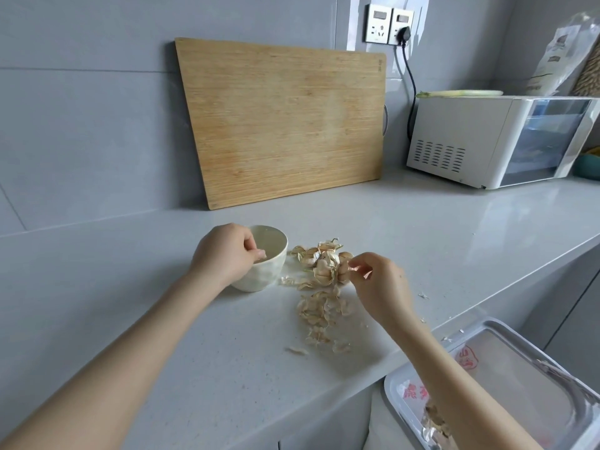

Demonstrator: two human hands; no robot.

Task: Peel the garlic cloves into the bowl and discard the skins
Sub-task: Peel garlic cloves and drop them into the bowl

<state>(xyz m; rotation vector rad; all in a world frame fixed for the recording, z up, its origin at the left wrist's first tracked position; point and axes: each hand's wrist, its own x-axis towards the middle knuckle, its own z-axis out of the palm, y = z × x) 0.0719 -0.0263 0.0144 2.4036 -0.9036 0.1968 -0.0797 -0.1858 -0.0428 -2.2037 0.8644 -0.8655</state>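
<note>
The garlic cloves (pixel 324 264) lie in a loose heap on the countertop (pixel 454 241), about midway between the back wall and the front edge, just right of the bowl (pixel 259 279). Each clove is still wrapped in papery skin and they point every which way, so no single direction can be read. The loose skins (pixel 316 315) trail from the heap towards the front edge, their long run roughly square to that edge.

The left hand (pixel 225 251) hangs over the bowl's near-left rim, fingers curled, thumb and forefinger pinching a small pale piece (pixel 261 254); clove or skin, I cannot tell. The right hand (pixel 381 285) has its fingers bent, and thumb and forefinger pinch at the heap's right side.

The bowl stands upright, mouth up. The left hand and the near wall hide its bottom, so what it holds cannot be seen.

Below the front edge, at the right, a bin (pixel 394 383) with a red-printed liner holds some skins; the right forearm covers part of them and the frame cuts the bin off.

A cutting board (pixel 285 118) leans on the back wall. A white oven (pixel 461 138) sits in the far right corner.
</note>
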